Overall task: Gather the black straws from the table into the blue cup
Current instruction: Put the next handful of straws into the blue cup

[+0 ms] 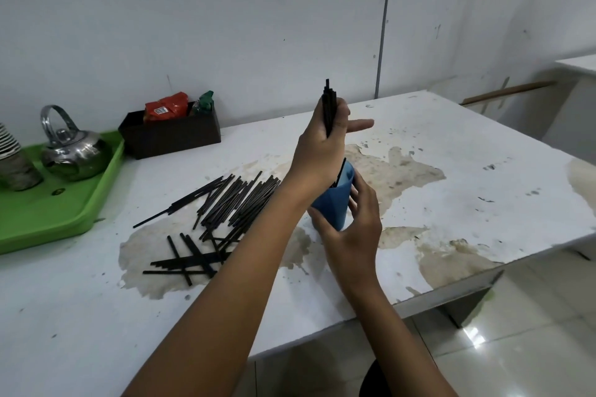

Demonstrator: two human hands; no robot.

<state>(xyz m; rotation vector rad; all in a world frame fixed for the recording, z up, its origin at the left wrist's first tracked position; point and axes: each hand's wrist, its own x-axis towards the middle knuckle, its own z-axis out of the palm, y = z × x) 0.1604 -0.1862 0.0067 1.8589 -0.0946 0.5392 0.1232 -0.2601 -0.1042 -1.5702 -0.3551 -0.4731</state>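
My left hand holds a bundle of black straws upright, directly above the blue cup. The bundle's lower ends reach into the cup's mouth, behind my wrist. My right hand wraps around the cup's lower right side and tilts it slightly left on the table. A large pile of loose black straws lies on the white table left of the cup, with several more crossed straws nearer to me.
A green tray at the left carries a steel kettle and stacked cups. A dark box with snack packets stands by the wall. The table's edge runs close on the right, over a tiled floor.
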